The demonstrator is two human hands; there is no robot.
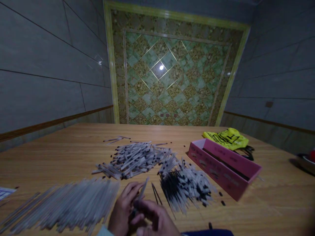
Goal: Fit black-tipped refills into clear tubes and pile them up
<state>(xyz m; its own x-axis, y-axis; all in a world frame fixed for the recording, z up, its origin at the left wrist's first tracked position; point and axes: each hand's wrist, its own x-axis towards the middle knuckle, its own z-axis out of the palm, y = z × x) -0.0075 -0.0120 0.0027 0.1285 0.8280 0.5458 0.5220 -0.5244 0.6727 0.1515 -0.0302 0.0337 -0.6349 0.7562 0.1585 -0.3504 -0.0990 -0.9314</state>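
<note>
My left hand (125, 205) and my right hand (157, 218) meet at the table's near edge, fingers curled in. A thin translucent tube (143, 189) rises at a slant from between them. My left fingers wrap round it, and my right thumb and fingers pinch its lower end, which they hide. Just beyond my right hand lie two thin dark sticks (156, 193) and a pile of dark-ended thin pieces (183, 185). Left of my left hand, many long clear tubes (71, 205) lie side by side. Farther off is a heap of translucent tubes with dark caps (140, 159).
A pink open box (219, 167) stands at the right, with a yellow plastic bag (230, 138) behind it. Small black caps (222, 203) lie scattered on the wooden table (278, 200). Something dark blue (209, 232) shows at the near edge. A dish (306, 162) is at far right.
</note>
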